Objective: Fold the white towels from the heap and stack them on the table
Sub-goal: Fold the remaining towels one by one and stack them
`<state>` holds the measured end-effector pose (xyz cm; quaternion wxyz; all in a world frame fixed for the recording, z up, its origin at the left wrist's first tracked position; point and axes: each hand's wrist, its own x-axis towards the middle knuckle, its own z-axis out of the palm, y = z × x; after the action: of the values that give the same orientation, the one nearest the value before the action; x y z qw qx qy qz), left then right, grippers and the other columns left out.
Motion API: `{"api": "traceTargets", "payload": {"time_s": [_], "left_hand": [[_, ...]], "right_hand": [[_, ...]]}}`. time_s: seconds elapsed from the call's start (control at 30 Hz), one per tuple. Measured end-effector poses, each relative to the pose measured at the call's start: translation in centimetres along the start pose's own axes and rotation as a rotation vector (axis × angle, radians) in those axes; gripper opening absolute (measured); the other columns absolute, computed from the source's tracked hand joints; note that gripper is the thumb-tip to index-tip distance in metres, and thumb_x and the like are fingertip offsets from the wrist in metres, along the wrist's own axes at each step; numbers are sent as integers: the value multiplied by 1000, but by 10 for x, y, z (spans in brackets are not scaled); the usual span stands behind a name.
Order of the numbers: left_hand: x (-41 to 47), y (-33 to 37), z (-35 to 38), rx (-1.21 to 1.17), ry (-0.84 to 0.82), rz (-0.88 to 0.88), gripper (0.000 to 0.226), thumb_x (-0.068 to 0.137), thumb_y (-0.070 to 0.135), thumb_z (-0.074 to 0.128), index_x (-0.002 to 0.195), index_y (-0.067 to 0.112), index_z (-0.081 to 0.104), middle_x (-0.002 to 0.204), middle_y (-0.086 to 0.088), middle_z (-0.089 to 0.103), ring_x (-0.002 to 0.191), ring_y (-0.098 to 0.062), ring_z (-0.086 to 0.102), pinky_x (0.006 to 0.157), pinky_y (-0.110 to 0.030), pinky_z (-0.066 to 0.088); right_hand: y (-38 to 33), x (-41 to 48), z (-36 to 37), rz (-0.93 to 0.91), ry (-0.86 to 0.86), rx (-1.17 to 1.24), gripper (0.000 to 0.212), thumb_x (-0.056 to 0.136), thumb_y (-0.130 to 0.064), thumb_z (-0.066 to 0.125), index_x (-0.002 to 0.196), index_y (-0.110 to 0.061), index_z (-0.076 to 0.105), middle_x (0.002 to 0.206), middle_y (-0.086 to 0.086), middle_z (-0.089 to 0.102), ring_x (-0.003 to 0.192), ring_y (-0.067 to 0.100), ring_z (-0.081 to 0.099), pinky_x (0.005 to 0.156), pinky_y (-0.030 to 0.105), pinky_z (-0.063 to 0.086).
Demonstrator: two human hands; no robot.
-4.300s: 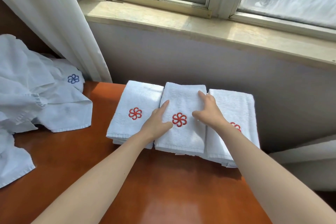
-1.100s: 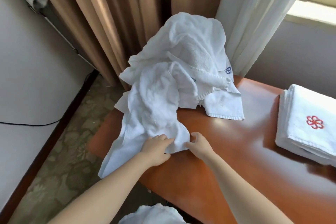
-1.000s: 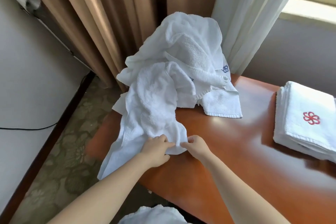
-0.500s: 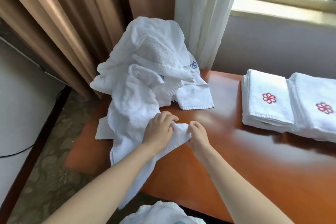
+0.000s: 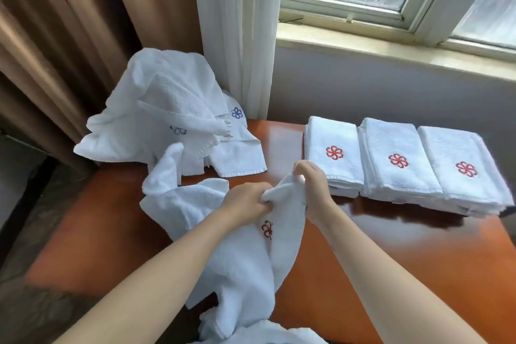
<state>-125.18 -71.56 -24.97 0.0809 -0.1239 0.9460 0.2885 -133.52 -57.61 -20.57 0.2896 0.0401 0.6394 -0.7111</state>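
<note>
Drawn from the heap (image 5: 167, 109), a white towel (image 5: 240, 274) was raised over the table (image 5: 391, 260), its edge gripped by the left hand (image 5: 245, 201) and pinched by the right hand (image 5: 312, 190).

The left hand (image 5: 245, 201) and the right hand (image 5: 312, 193) are both bare, uncovered on fingers, knuckles and wrists alike. The left forearm (image 5: 167, 274) and the right forearm (image 5: 377, 274) are bare too, smooth and slender, with skin showing all the way to the lower edge of the view. The fingernails are too blurred to tell in any detail.
</note>
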Motion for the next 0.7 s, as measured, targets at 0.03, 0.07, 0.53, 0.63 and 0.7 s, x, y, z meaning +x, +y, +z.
{"api": "traceTargets", "payload": {"time_s": [0.03,0.07,0.53,0.63,0.7], "left_hand": [[5,7,-3,-26,27,-24,8,81,38,51,74,35,50,78,11,60,74,-16,55,54,-27,34],[9,13,-7,-57,52,-56,10,82,38,49,72,35,47,75,12,58,72,-14,53,53,-27,32],[3,-7,-151,-536,472,-148,35,67,27,44,84,-2,52,74,-4,51,70,-18,44,66,-33,38],[-8,-24,-167,-618,404,-153,28,65,26,48,76,2,57,68,2,50,65,-13,45,64,-30,38],[-14,-32,-176,-656,363,-165,12,65,27,49,67,16,52,59,9,46,57,-10,43,59,-26,37]], "right_hand": [[-11,-1,-2,-34,-40,-52,6,62,-18,55,59,-19,50,55,-5,49,50,13,46,47,18,38],[-21,-3,-3,-52,-76,-89,3,63,-19,58,64,-20,55,57,-6,55,52,12,52,48,19,42],[-55,-2,86,-286,-405,-410,41,76,-37,71,111,-17,66,94,-2,67,79,4,62,66,23,52],[-59,6,112,-389,-366,-391,17,94,-24,59,101,-12,69,87,-4,66,81,7,60,76,28,49],[-64,7,128,-429,-391,-370,24,99,-20,48,101,-21,72,90,-7,71,84,6,65,76,26,53]]}}
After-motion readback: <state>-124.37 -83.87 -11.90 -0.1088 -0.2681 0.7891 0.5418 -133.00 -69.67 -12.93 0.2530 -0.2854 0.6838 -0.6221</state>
